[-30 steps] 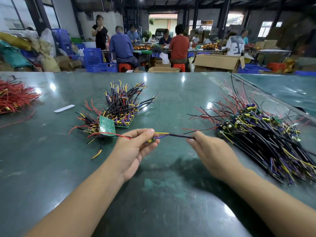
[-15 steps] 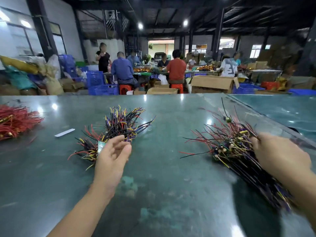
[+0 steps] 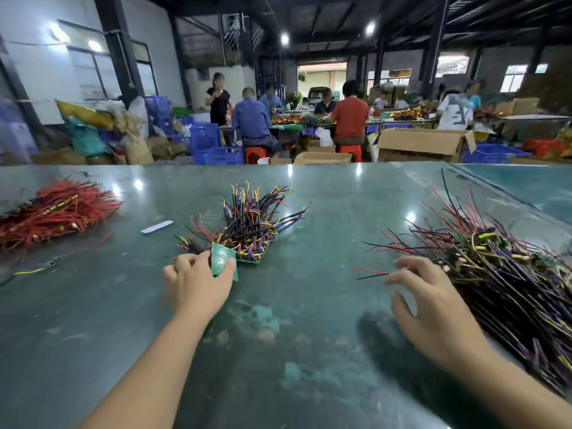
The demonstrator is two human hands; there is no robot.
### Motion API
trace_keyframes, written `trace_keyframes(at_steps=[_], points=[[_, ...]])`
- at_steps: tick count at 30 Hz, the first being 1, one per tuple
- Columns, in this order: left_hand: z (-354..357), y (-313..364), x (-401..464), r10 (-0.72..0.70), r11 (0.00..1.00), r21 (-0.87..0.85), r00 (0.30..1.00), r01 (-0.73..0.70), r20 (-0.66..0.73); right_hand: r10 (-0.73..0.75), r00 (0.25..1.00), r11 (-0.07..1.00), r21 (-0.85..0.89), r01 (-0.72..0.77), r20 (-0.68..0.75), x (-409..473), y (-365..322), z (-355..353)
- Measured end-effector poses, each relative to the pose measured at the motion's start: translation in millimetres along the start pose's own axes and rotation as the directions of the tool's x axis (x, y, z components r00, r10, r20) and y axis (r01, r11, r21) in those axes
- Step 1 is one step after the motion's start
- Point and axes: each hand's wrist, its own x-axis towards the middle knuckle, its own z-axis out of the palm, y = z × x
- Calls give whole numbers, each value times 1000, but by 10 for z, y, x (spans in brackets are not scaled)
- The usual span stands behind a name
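Head view: the wire stretched between both hands a second ago is gone; the left hand (image 3: 198, 284) now pinches a flat green circuit board (image 3: 221, 258) beside the bristling wired stack (image 3: 250, 230); the right hand (image 3: 433, 308), spread and seemingly empty, reaches the dark wire heap (image 3: 510, 274) for the next.

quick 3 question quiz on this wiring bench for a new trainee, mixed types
1. True or false: the left hand pinches a small green circuit board.
2. The right hand is: A gripping a board; B open, fingers spread, at the heap of dark mixed wires; C clenched in a fist.
3. Fill in: the bundle of loose red wires lies at the far ___ of the dark green tabletop.
Key: 1 true; 2 B; 3 left.
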Motion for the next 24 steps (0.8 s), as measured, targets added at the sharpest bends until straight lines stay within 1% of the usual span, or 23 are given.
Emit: trace_keyframes(at_steps=[2, 4, 7, 9, 10, 13, 14, 17, 19, 21, 22, 23, 24], points=[[11, -5, -2, 18, 996, 82, 1000, -16, -22, -5, 998, 996, 86, -1, 61, -41, -29, 64], [-14, 3, 5, 11, 995, 100, 1000, -8, -27, 8, 996, 991, 133, -19, 85, -64, -60, 83], [-41, 14, 27, -26, 1000, -10, 999, 27, 18, 10, 995, 986, 164, -27, 104, -74, -74, 82], [-50, 23, 6, -42, 997, -61, 999, 43, 17, 8, 994, 984, 174, -27, 106, -69, -66, 73], [-44, 27, -8, -46, 998, -40, 999, 47, 21, 7, 994, 984, 177, -26, 105, -66, -61, 72], [-18, 45, -56, -55, 993, 110, 997, 49, 53, 9, 993, 982, 189, -31, 115, -62, -57, 82], [-15, 48, -58, -54, 994, 102, 997, 48, 60, 9, 992, 981, 193, -33, 122, -65, -57, 86], [-30, 55, -47, -42, 998, -46, 998, 44, 50, 6, 990, 981, 190, -33, 144, -73, -58, 85], [-51, 63, -60, -28, 992, -123, 999, 30, 17, 2, 988, 980, 195, -32, 155, -70, -73, 77], [-77, 100, -99, 27, 983, -178, 999, -35, -46, 4, 987, 977, 210, -38, 162, -56, -91, 63], [-97, 130, -124, 76, 975, -203, 993, -94, -94, 10, 985, 972, 230, -50, 172, -45, -107, 54], [-123, 170, -148, 140, 960, -223, 979, -171, -146, 37, 980, 959, 269, -89, 193, -37, -137, 46], [-154, 213, -179, 218, 937, -233, 957, -261, -194, 90, 968, 927, 335, -167, 234, -33, -171, 43]])
